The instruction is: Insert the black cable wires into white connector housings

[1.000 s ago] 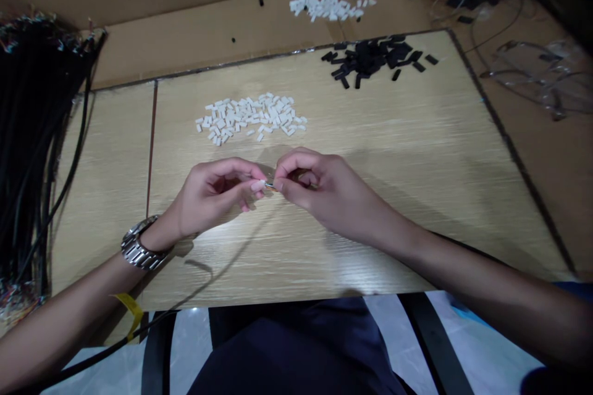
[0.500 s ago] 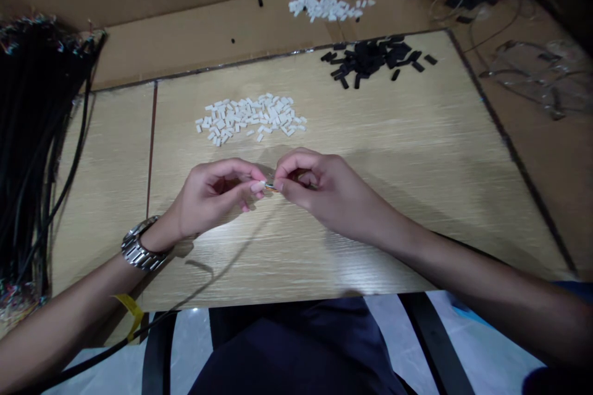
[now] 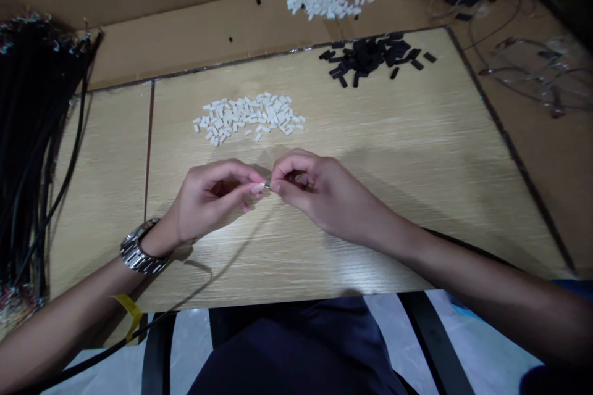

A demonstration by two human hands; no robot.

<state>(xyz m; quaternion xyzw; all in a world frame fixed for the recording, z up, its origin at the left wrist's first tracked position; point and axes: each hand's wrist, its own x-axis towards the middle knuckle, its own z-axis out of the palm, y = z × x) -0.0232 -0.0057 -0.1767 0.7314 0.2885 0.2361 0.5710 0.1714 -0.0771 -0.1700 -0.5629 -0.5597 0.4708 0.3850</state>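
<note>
Wood-grain tabletop point(image 3: 417, 197), white-piece pile point(image 3: 248, 117) behind. Our left hand point(image 3: 208, 200) and right hand point(image 3: 319, 191) meet, both pinching a small white connector point(image 3: 265, 185) above centre; mating step, we judge; next calls for steady alignment

Over the middle of the bench point(image 3: 417, 166), left hand point(image 3: 210, 197) and right hand point(image 3: 319, 188) fingertip to fingertip, small piece point(image 3: 267, 184) pinched between both grips. Just behind them on the bench, a heap of pieces point(image 3: 248, 116); at the far right corner, a second heap point(image 3: 370, 58); behind that, on the cardboard point(image 3: 185, 37), a third heap point(image 3: 324, 0). Left of the bench, a cable bundle point(image 3: 28, 136).
</note>
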